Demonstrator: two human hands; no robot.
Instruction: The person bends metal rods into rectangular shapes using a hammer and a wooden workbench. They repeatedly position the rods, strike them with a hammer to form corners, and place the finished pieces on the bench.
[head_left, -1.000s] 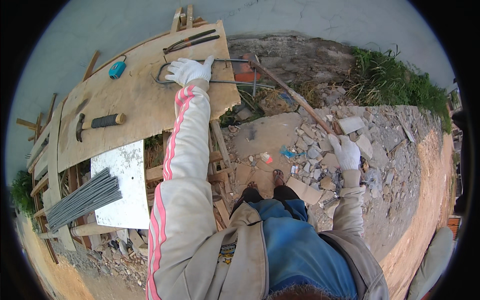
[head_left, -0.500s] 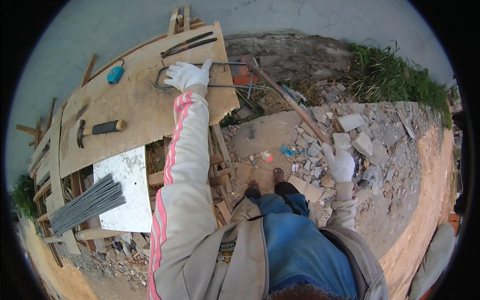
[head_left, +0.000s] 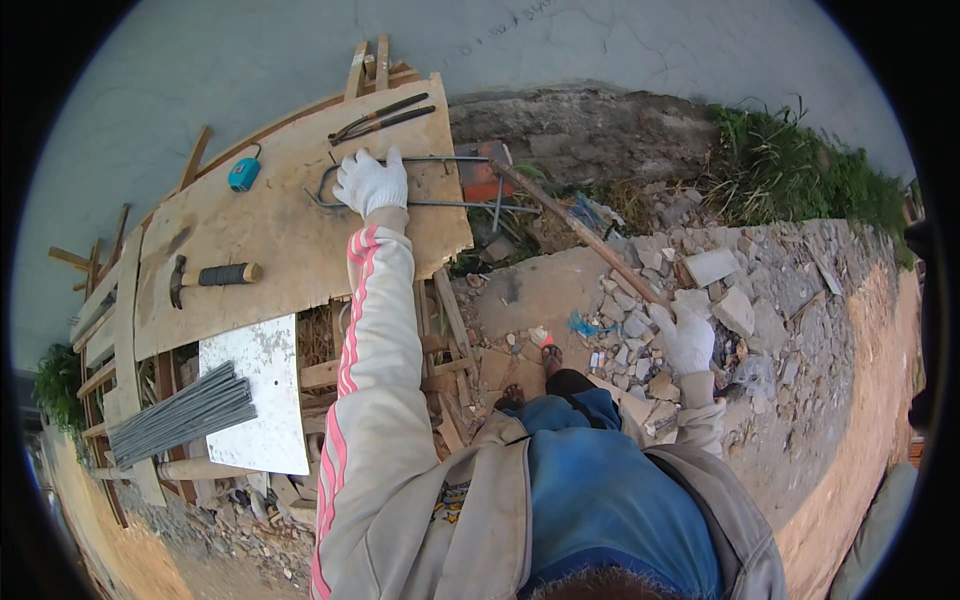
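My left hand (head_left: 372, 186), in a white knitted glove, presses down over a bent steel rod (head_left: 436, 203) on the plywood board (head_left: 290, 245), fingers curled over it. The rod forms a long narrow loop and runs past the board's right edge. My right hand (head_left: 688, 340), gloved too, is closed round the lower end of a long brown bar (head_left: 590, 244). The bar's far end meets the rod beside an orange-red block (head_left: 480, 182). Just beyond my left hand lie long-handled pincers (head_left: 382, 118).
On the board rest a claw hammer (head_left: 215, 275) and a teal tape measure (head_left: 244, 173). Straight steel rods (head_left: 185, 413) lie bundled across a white sheet (head_left: 262, 385) at the near left. Broken rubble (head_left: 735, 312) covers the ground at right, below green weeds (head_left: 800, 165). A grey wall (head_left: 620, 45) stands behind.
The view has shifted, so the scene sits lower. My left thumb has drawn in and its fingers look more curled. My right hand still holds the bar, at nearly the same angle.
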